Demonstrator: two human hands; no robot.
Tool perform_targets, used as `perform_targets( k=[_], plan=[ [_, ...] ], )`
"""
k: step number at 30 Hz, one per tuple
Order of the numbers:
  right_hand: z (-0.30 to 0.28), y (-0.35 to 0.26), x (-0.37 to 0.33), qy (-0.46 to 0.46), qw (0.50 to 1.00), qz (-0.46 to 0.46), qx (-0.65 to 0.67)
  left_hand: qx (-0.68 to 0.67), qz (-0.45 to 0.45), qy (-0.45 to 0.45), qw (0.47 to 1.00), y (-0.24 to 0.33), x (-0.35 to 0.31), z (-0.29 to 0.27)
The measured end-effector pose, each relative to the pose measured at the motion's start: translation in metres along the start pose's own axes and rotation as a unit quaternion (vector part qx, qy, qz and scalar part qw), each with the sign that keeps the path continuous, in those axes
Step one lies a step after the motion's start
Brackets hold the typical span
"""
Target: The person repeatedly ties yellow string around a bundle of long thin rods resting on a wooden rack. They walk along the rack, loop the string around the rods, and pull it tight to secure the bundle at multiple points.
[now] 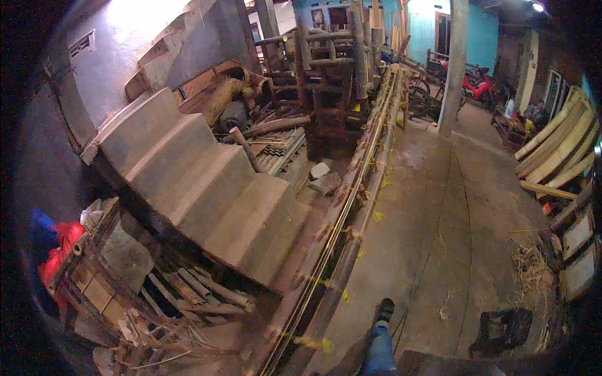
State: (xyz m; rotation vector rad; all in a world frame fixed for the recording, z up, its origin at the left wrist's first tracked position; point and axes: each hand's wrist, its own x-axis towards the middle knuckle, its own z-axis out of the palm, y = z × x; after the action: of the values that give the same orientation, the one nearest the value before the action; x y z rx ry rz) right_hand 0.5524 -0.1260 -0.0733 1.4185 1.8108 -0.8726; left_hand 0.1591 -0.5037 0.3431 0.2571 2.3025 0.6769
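Neither of my hands shows in the view. Closest to me is a long, narrow frame of round poles, running from the lower edge away toward the far end of the room. Thin pale strips or cords lie stretched along its length. Bright yellow ties are knotted around it at intervals, some with loose ends hanging. Beside its near end, a leg in blue jeans and a dark shoe stand on the concrete floor.
Concrete stairs rise on the left, with scrap wood and a red bag below. Dark cables cross the floor. To the right are split bamboo lengths and a black bag. A pillar and red motorbike stand farther off.
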Motion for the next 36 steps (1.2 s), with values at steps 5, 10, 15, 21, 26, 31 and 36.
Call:
perform_targets(
  k=[5,10,15,21,26,31,36],
  plan=[
    [-0.081,0.010,0.107,-0.037,0.999,-0.018,0.014,0.104,0.076,0.133,0.983,0.198,0.072,0.048],
    [-0.240,-0.033,0.266,0.167,0.965,-0.202,-0.006,0.111,0.306,-0.144,0.934,0.374,0.188,0.126],
    [-0.589,-0.168,0.302,0.367,0.818,-0.298,0.328,0.085,0.370,-0.112,0.918,0.479,0.276,0.183],
    [-0.734,-0.194,0.333,0.340,0.776,-0.373,0.378,0.081,0.421,-0.138,0.893,0.598,0.412,0.244],
    [-0.612,-0.081,0.418,0.253,0.921,-0.196,0.223,0.037,0.550,-0.121,0.825,0.748,0.537,0.304],
    [-0.592,0.029,0.358,-0.016,0.969,0.158,0.189,0.023,0.668,-0.173,0.723,0.966,0.593,0.308],
    [-0.666,0.023,0.408,0.011,0.944,0.178,0.277,-0.002,0.664,-0.246,0.706,1.092,0.665,0.335]
  ],
)
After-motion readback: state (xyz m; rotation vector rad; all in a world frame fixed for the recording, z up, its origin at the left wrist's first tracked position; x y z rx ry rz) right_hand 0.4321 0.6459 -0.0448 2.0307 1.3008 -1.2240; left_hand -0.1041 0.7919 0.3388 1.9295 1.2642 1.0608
